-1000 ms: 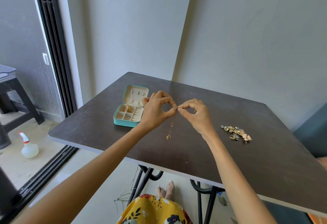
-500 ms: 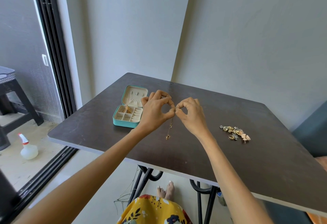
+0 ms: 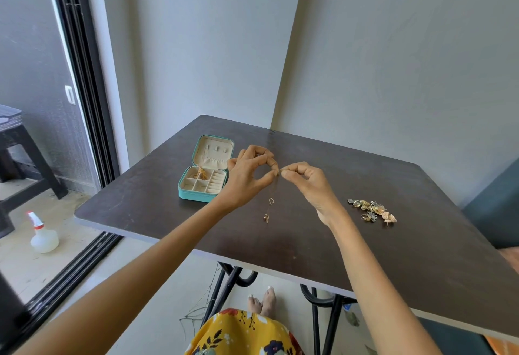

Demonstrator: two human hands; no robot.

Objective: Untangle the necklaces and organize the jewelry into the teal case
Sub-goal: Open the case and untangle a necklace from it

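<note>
Head view: both hands meet fingertip to fingertip above the tabletop [image 3: 309, 242], left hand [image 3: 247, 177] and right hand [image 3: 309, 183] each pinching the necklace [image 3: 270, 203], which hangs straight down between them. Left of the left hand, nearer it, the open teal case [image 3: 193, 197] holds gold jewelry [image 3: 201, 172] in one compartment; loose earrings [image 3: 372, 210] lie right.

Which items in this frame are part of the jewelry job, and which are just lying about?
Part of the job:
- necklace, pinched by left hand and right hand
- teal case, open, gold chain inside
- jewelry pile on the table

Lying about:
- spray bottle on the floor
- dark stool outside
</note>
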